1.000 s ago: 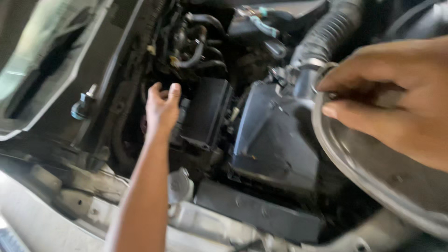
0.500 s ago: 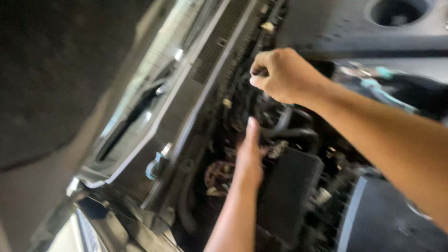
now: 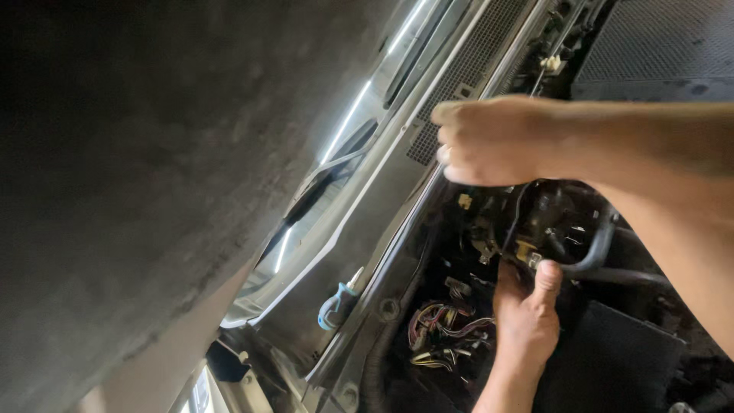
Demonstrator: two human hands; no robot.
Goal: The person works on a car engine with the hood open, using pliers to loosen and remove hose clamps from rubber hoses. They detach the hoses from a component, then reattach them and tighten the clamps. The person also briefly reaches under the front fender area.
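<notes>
Hose (image 3: 596,245), black rubber, likely stiff yet bendable, curves beside your left hand (image 3: 527,310), fingers curled on a small connector (image 3: 526,252); your right hand (image 3: 489,141), fisted shut, hovers above; grip near its end

**What I can't make out under the hood**

My right hand (image 3: 489,141) is a closed fist; whatever it grips is hidden inside the fingers. My right forearm runs off the frame at three o'clock. My left hand (image 3: 527,313) covers the part it touches, and its arm is cut off at six o'clock. The wire bundle (image 3: 443,329) is too tangled to trace. The hood underside (image 3: 138,191) at nine o'clock is dark blur.
</notes>
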